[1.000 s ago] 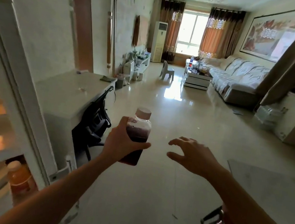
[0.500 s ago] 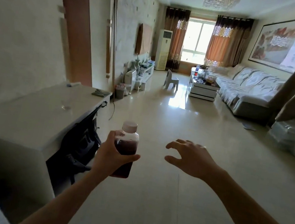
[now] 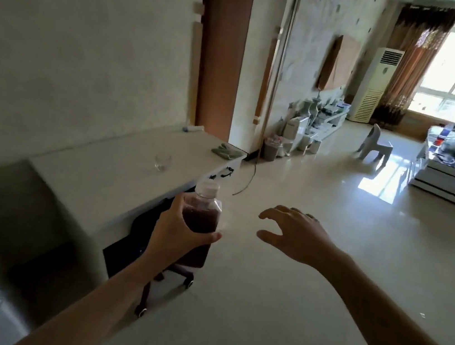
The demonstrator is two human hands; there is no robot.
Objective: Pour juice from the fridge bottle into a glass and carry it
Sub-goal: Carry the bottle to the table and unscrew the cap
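My left hand (image 3: 175,231) is wrapped around a clear plastic juice bottle (image 3: 202,215) with dark red juice and a pale cap, held upright in front of me. My right hand (image 3: 292,232) hovers to the right of the bottle, empty, fingers spread and curled. A small clear glass (image 3: 162,162) stands on the white desk (image 3: 97,177) to the left, beyond and left of the bottle.
A dark swivel chair (image 3: 157,250) is tucked under the desk. A folded cloth (image 3: 224,152) lies at the desk's far end. Further on are a bin (image 3: 270,148), a small white chair (image 3: 375,144) and a low coffee table (image 3: 453,177) on the glossy floor.
The view has turned left and down toward the desk, and the fridge has left the view. The bottle stays in my left hand; the glass on the desk is closer.
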